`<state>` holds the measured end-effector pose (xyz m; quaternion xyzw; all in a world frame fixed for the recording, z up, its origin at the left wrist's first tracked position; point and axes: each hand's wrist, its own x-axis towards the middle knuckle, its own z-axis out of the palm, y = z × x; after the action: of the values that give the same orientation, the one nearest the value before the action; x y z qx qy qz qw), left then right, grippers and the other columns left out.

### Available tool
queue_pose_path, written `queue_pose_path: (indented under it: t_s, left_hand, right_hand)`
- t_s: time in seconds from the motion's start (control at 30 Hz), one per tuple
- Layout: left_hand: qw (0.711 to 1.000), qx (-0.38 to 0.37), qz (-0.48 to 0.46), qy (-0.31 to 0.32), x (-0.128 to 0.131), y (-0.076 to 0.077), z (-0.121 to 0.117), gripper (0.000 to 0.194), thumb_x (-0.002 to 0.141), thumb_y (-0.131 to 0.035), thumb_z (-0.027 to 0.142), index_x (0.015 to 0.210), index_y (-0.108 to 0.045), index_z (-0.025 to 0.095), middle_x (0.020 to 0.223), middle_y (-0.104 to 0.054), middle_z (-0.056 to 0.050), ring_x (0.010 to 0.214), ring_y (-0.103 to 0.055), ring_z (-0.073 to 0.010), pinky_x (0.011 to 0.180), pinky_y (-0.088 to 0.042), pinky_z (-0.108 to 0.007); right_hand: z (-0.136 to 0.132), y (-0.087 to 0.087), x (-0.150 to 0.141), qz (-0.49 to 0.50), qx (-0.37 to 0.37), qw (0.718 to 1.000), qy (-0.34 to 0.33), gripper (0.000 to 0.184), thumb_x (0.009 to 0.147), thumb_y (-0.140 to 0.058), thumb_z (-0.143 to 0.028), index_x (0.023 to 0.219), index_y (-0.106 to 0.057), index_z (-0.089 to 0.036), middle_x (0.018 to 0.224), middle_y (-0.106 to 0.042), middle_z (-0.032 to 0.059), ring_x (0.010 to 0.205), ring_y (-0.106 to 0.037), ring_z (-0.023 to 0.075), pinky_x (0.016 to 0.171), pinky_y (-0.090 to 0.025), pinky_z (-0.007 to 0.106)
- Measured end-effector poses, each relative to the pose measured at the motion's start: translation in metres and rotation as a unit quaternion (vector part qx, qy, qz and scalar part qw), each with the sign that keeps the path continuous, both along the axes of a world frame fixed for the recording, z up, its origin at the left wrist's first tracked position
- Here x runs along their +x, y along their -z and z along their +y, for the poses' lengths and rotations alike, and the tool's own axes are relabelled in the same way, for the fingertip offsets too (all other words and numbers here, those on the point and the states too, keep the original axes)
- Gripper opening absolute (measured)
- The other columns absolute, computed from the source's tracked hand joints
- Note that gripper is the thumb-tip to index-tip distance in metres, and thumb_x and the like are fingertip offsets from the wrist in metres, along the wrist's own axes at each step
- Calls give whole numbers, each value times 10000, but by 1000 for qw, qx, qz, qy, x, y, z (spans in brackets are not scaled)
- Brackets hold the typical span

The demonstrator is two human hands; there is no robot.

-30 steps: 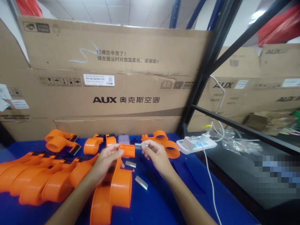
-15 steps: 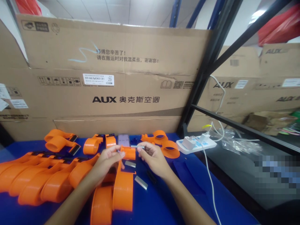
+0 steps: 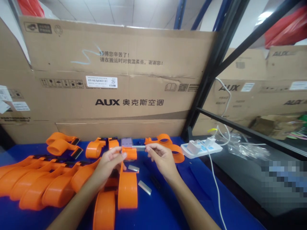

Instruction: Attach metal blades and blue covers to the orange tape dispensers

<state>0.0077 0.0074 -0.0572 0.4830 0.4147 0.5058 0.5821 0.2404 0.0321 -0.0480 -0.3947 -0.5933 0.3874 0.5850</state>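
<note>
My left hand (image 3: 109,166) grips an orange tape dispenser (image 3: 128,191), its fingers around the top end and the round ring hanging below. Between the fingertips of my right hand (image 3: 163,158) is the end of a thin serrated metal blade (image 3: 139,148). The blade's other end meets the top of the dispenser; whether it sits inside a slot I cannot tell. Two flat metal strips lie on the blue table under my hands, a nearer strip (image 3: 145,187) and a farther strip (image 3: 133,168). A dark slim object (image 3: 155,182) rests beside them.
Several orange dispensers (image 3: 57,191) are lined up on the left, with others (image 3: 94,149) along the back. More orange parts (image 3: 177,153) lie behind my right hand. A phone-like screen (image 3: 126,142), a white power strip (image 3: 202,147) with a cable, and a large carton (image 3: 129,86) stand beyond.
The dispenser in my left hand has risen slightly. My right hand has shifted a little right and up, and more of the blade shows between the hands.
</note>
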Motion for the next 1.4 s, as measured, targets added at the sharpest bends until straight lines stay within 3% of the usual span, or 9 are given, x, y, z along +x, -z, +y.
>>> queue_pose_path:
  t_s: [0.3,0.5,0.6,0.97,1.13,1.3,1.4]
  left_hand:
    - [1000,3,-15,3,1,-4,-1,580,839,-774,471,1285,-569,161,738,-719,-27,587,-654,-153,585,-485,-254]
    - [1000,-2,-5,-3,-1,-2,0,630,831,-785,469,1321,-562,143,710,-713,-23,555,-631,-144,554,-471,-247]
    - [1000,-5,-3,-2,-2,-2,0,701,816,-796,476,1369,-557,116,695,-712,-30,569,-637,-157,558,-476,-255]
    - [999,0,27,27,-2,-1,0,687,831,-779,475,1378,-608,96,681,-711,-55,555,-595,-144,560,-476,-259]
    - [998,15,34,41,-2,-2,-1,570,830,-778,471,1276,-679,130,687,-708,-53,545,-584,-138,535,-449,-245]
    - [998,22,33,56,1,-6,-3,358,815,-794,463,978,-750,148,751,-726,-70,611,-621,-148,553,-437,-238]
    - [999,12,19,46,3,-8,-4,337,790,-822,437,966,-756,157,802,-740,-65,657,-643,-150,611,-464,-242]
  right_hand:
    - [-6,-9,2,30,11,999,-31,226,875,-722,-407,946,-778,-200,853,-748,67,639,-618,158,551,-479,276]
    - [-7,-8,2,10,16,999,-38,243,906,-678,-401,968,-793,-197,774,-733,55,578,-571,148,549,-474,293]
    - [-8,-7,1,2,17,999,-46,284,905,-674,-431,1011,-794,-197,816,-746,69,593,-590,161,535,-478,298]
    - [-9,-8,-1,-3,-4,997,-81,286,902,-678,-437,1012,-793,-199,878,-760,71,588,-606,151,532,-470,285]
    - [-11,-8,-3,-15,-4,995,-102,291,904,-680,-449,1009,-795,-202,867,-764,68,585,-605,152,534,-473,286]
    - [-11,-6,-4,-23,-11,993,-119,300,908,-678,-456,1015,-801,-203,719,-723,38,559,-580,149,529,-464,276]
    - [-10,-5,-4,-26,-14,992,-124,317,913,-673,-463,1041,-799,-201,674,-701,28,552,-572,151,524,-460,277]
